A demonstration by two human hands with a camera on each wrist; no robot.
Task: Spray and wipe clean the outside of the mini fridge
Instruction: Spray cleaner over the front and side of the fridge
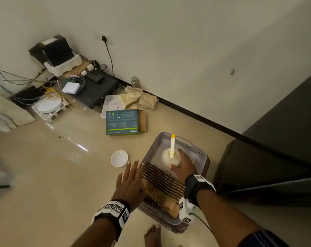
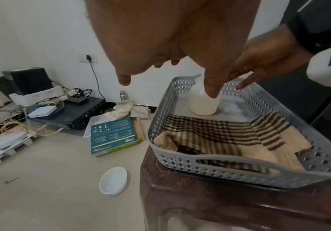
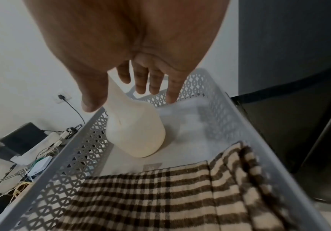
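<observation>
A white spray bottle with a yellow-tipped nozzle stands upright at the far end of a grey perforated basket. A brown-and-cream checked cloth lies in the near half. My right hand hovers at the bottle with fingers spread, thumb on one side and fingers on the other, not closed round it. My left hand is flat and open over the basket's left rim. The dark mini fridge stands to the right.
The basket sits on a brown plastic stool. On the floor to the left are a white bowl, a green box, crumpled cloths and electronics with cables by the wall. A bare foot is near the stool.
</observation>
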